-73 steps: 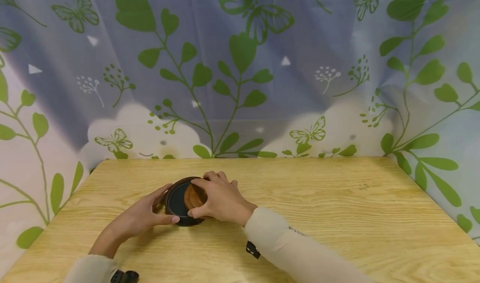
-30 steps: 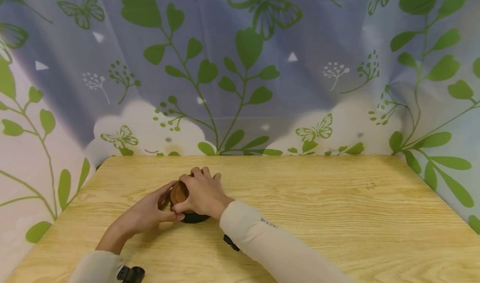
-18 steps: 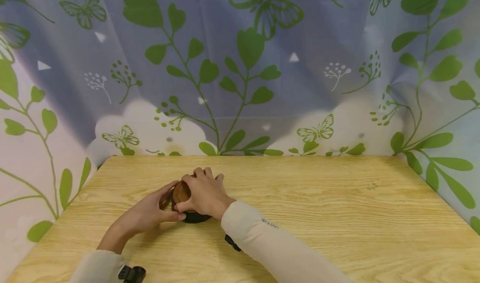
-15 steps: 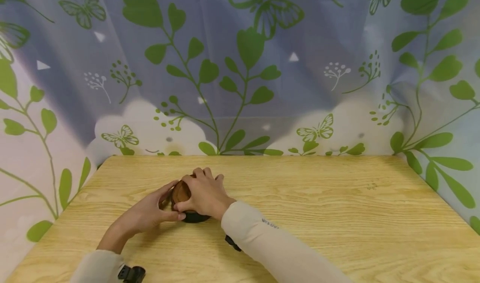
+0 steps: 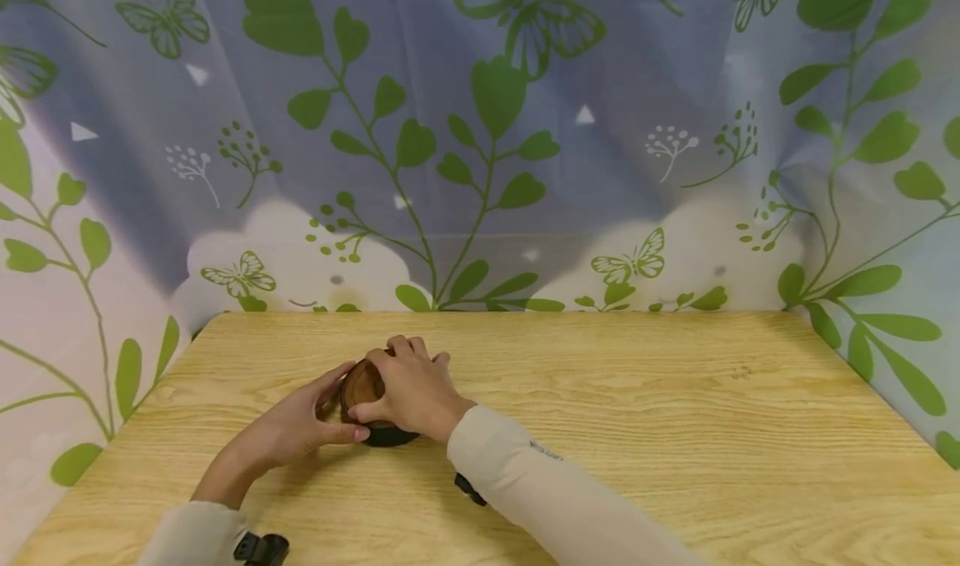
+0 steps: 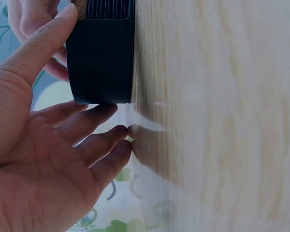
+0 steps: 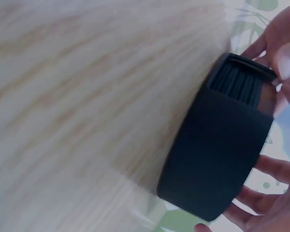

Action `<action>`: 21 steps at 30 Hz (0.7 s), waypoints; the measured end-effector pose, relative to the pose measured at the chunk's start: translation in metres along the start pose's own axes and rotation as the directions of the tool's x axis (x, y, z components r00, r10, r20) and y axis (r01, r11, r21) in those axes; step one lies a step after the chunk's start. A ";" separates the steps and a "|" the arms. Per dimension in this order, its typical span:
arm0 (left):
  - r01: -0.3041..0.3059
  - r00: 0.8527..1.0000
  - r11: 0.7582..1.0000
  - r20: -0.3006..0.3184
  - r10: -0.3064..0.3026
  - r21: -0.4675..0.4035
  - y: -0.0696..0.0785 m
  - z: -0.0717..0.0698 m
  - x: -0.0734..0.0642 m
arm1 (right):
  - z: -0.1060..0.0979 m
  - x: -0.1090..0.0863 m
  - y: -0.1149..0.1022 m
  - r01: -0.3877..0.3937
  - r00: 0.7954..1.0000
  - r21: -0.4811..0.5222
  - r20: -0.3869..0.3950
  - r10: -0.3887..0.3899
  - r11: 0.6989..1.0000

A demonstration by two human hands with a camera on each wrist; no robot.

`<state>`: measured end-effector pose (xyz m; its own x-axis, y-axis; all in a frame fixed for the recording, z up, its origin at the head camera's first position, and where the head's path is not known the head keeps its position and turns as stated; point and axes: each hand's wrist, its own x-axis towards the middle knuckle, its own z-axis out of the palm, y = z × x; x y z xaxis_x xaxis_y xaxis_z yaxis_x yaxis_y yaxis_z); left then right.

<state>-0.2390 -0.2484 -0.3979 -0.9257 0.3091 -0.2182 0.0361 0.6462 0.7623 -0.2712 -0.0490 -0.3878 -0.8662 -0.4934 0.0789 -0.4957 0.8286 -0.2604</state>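
Observation:
A low round black coaster holder [image 5: 392, 438] stands on the wooden table. In both wrist views its side is smooth and black, with a gap that shows a stack of dark coasters [image 7: 237, 84]. A brown coaster [image 5: 364, 389] sits at the top of the holder, partly hidden by my right hand [image 5: 416, 391]. That hand spreads over it from above, thumb near, fingertips at the far edge. My left hand [image 5: 292, 428] grips the holder from the left, thumb at the near rim and fingers round the far side. The left wrist view shows some fingertips down at the table.
The pale wood-grain table [image 5: 637, 433] reaches back to a curtain [image 5: 525, 174] printed with green leaves and butterflies, which also hangs at both sides. Black wrist cameras [image 5: 262, 548] are strapped at the beige sleeves [image 5: 540, 474].
The brown coaster has gone from a tilted hold over the holder's right half to sitting over its top. My right hand moved left with it. During the last second the hands barely shift.

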 end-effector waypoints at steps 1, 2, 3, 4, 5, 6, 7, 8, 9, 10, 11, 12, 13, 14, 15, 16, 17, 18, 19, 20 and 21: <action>-0.003 1.000 1.000 -0.001 0.003 -0.001 0.000 0.000 0.000 | -0.002 -0.001 0.001 -0.001 1.000 0.012 -0.002 0.002 1.000; -0.009 1.000 1.000 -0.004 0.009 0.002 -0.001 0.000 0.000 | -0.004 -0.002 0.003 -0.002 1.000 0.024 -0.006 0.002 1.000; -0.014 1.000 1.000 -0.007 0.014 0.002 -0.001 0.000 -0.001 | -0.006 -0.004 0.005 -0.004 1.000 0.038 -0.009 0.004 0.999; -0.018 1.000 1.000 -0.008 0.018 -0.001 -0.001 0.000 -0.001 | -0.009 -0.006 0.007 -0.006 1.000 0.052 -0.012 0.007 0.999; -0.021 1.000 1.000 -0.012 0.021 -0.001 -0.001 0.001 -0.002 | -0.011 -0.008 0.010 -0.010 1.000 0.071 -0.013 0.011 0.997; -0.025 1.000 1.000 -0.014 0.025 -0.003 -0.002 0.001 -0.002 | -0.014 -0.010 0.013 -0.015 1.000 0.086 -0.014 0.017 0.996; -0.027 1.000 1.000 -0.016 0.027 -0.005 -0.002 0.001 -0.002 | -0.016 -0.013 0.017 -0.021 1.000 0.105 -0.016 0.023 0.994; -0.029 0.999 1.000 -0.017 0.029 -0.008 -0.002 0.001 -0.002 | -0.018 -0.017 0.022 -0.027 0.999 0.125 -0.019 0.029 0.992; -0.028 0.999 1.000 -0.016 0.028 -0.015 -0.002 0.002 -0.002 | -0.020 -0.020 0.027 -0.035 0.999 0.147 -0.022 0.038 0.989; -0.027 1.000 0.999 -0.016 0.027 -0.018 -0.003 0.002 -0.002 | -0.022 -0.024 0.033 -0.039 0.998 0.165 -0.032 0.045 0.986; -0.029 0.999 0.999 -0.016 0.028 -0.019 -0.003 0.002 -0.001 | -0.024 -0.028 0.039 -0.042 0.998 0.182 -0.044 0.051 0.982; -0.030 0.999 0.999 -0.017 0.030 -0.020 -0.003 0.002 -0.001 | -0.026 -0.032 0.046 -0.045 0.997 0.195 -0.057 0.058 0.980; -0.029 0.999 0.999 -0.019 0.029 -0.021 -0.002 0.003 0.000 | -0.028 -0.037 0.053 -0.049 0.995 0.209 -0.071 0.066 0.977; -0.030 0.999 0.999 -0.021 0.030 -0.021 -0.002 0.003 0.000 | -0.030 -0.042 0.060 -0.054 0.994 0.217 -0.084 0.073 0.975; -0.034 0.999 0.999 -0.019 0.033 -0.017 -0.002 0.003 0.001 | -0.032 -0.047 0.067 -0.060 0.992 0.221 -0.097 0.083 0.974; -0.036 0.999 0.999 -0.015 0.035 -0.016 -0.002 0.003 0.002 | -0.034 -0.052 0.075 -0.069 0.989 0.223 -0.110 0.095 0.972; -0.033 0.999 0.999 -0.013 0.033 -0.018 -0.003 0.003 0.002 | -0.035 -0.059 0.082 -0.081 0.987 0.221 -0.117 0.108 0.972; -0.032 0.999 0.999 -0.008 0.032 -0.014 -0.003 0.003 0.002 | -0.037 -0.065 0.089 -0.094 0.985 0.220 -0.123 0.124 0.971; -0.029 1.000 0.999 -0.005 0.029 -0.014 -0.003 0.003 0.003 | -0.038 -0.072 0.096 -0.108 0.982 0.217 -0.129 0.138 0.970; -0.026 1.000 1.000 -0.001 0.026 -0.017 -0.003 0.004 0.003 | -0.040 -0.078 0.103 -0.122 0.979 0.214 -0.133 0.152 0.969; -0.025 1.000 1.000 0.000 0.025 -0.012 -0.003 0.004 0.003 | -0.042 -0.085 0.109 -0.135 0.977 0.213 -0.137 0.166 0.968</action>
<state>-0.2401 -0.2464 -0.4030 -0.9244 0.3255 -0.1988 0.0549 0.6294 0.7751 -0.2546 0.0947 -0.3826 -0.9370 -0.3077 0.1652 -0.3491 0.8120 -0.4677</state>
